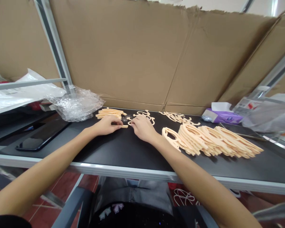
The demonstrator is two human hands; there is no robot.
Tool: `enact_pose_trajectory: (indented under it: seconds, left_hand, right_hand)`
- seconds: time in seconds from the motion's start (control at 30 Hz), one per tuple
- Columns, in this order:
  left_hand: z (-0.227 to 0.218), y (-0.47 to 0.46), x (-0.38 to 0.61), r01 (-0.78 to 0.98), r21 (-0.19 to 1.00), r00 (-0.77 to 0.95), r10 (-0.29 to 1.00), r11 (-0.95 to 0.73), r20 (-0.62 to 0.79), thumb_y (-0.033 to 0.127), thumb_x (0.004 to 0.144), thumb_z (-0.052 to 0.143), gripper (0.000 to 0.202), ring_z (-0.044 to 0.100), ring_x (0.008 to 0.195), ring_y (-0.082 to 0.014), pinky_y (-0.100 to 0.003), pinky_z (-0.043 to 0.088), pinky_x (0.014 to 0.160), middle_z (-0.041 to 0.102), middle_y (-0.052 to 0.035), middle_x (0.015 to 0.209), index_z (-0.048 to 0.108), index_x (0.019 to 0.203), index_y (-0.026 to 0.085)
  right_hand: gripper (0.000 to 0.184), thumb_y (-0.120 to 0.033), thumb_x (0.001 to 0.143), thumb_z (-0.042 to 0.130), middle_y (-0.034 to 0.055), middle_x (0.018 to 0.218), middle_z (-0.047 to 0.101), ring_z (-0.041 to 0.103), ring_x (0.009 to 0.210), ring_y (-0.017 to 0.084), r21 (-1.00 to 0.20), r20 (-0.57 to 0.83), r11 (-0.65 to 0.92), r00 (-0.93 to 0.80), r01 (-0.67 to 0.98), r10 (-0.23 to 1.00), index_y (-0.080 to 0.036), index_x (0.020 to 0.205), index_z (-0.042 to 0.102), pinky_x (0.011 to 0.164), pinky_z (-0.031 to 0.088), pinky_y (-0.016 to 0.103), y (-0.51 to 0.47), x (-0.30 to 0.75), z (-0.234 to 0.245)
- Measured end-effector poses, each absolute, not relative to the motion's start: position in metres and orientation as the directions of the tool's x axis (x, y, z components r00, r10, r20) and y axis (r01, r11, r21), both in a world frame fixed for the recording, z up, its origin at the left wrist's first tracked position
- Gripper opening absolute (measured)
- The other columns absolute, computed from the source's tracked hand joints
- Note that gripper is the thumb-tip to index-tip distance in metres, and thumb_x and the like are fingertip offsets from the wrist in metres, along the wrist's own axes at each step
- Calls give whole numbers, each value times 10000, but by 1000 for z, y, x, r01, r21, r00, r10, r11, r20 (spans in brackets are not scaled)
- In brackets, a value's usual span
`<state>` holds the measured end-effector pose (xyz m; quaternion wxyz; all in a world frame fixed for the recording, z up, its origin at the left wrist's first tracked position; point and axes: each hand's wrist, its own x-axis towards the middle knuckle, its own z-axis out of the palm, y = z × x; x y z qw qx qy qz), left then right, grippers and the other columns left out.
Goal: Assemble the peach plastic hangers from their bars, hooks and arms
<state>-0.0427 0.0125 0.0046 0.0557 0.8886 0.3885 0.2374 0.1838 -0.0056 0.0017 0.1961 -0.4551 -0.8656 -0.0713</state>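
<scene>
My left hand (107, 125) pinches the end of a short, flat cream-coloured strip (124, 126) between thumb and fingers, low over the black table. To its right, my right hand (143, 127) is closed with its fingers bent down. Its fingertips are beside a thin curved cream piece (129, 123), and what they hold is hidden. Slender curly cream pieces (146, 112) lie just behind the right hand. Behind the left hand is a row of stacked cream strips (110, 112).
Fanned cream oval frames (204, 139) cover the table's right side, with loose curved pieces (178, 117) behind them. A purple tissue pack (224, 116) sits farther right. Clear plastic wrap (77, 103) and a dark phone (42, 133) are left. Cardboard (123, 57) walls the back.
</scene>
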Motion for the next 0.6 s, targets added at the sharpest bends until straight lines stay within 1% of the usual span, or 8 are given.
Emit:
enact_pose_trajectory:
  seconds: [0.13,0.23,0.3,0.37,0.43,0.53,0.6]
  left_hand:
    - [3,4,-33,629,340,592,715,-698,372,378,882,588,295,694,915,-203,-312,514,861,777,-64,999,768,1015,185]
    - [2,0,-26,629,412,504,749,-659,429,359,868,602,311,697,906,-204,-325,522,878,776,-62,995,756,1066,177]
    - [2,-1,-24,628,461,433,773,-627,463,358,857,613,361,690,855,-194,-323,532,850,771,-59,959,727,1138,162]
    - [2,0,-22,619,487,395,780,-616,485,367,849,629,409,670,795,-177,-308,534,797,757,-49,923,697,1191,154]
    - [3,0,-22,608,484,394,768,-630,504,379,859,623,379,644,748,-164,-291,521,746,743,-38,882,705,1154,157]
    - [3,0,-22,588,473,428,749,-655,505,396,897,582,298,622,712,-160,-277,486,700,731,-32,807,747,962,156]
    - [4,1,-22,577,490,426,752,-654,503,414,909,564,326,613,695,-162,-269,464,668,726,-33,769,745,854,148]
  right_hand:
    - [343,-197,1024,346,150,1123,671,510,1080,279,24,480,544,-487,839,730,-140,1073,681,920,344,387,-6,187,6]
    - [362,-178,1023,319,159,1109,670,497,1077,288,75,539,557,-504,827,675,-140,1066,676,921,330,396,-7,189,10]
    - [372,-199,1033,308,155,1111,670,492,1071,284,64,585,584,-505,809,635,-145,1077,673,927,327,394,-9,188,12]
    - [378,-236,1045,302,142,1106,671,495,1061,267,9,627,631,-496,776,600,-150,1085,668,935,333,383,-10,186,12]
    - [373,-256,1051,302,121,1082,674,510,1037,242,-88,654,688,-479,720,585,-158,1078,660,937,352,360,-11,183,11]
    - [352,-240,1049,304,102,1027,675,538,989,215,-232,668,742,-452,629,592,-164,1037,647,913,394,325,-11,177,8]
    - [318,-237,1040,332,105,1014,673,546,986,218,-268,686,754,-430,600,586,-163,1021,641,911,411,328,-10,176,6]
